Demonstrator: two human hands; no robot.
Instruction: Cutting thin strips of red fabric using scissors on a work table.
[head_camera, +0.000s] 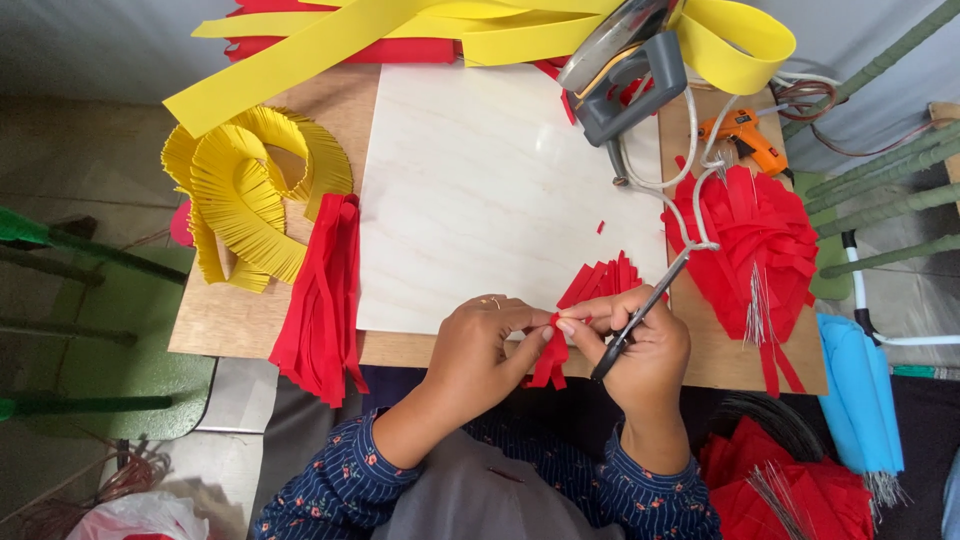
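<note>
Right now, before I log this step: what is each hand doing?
Left hand: closed, pinching the red fringed strip.
Right hand: closed on the scissors, also touching the strip.

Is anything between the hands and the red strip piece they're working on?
Nothing visible. The left hand and the right hand both pinch the red strip piece directly at the near edge of the white board. The right hand also holds scissors, which angle away to the right, not across the strip.
</note>
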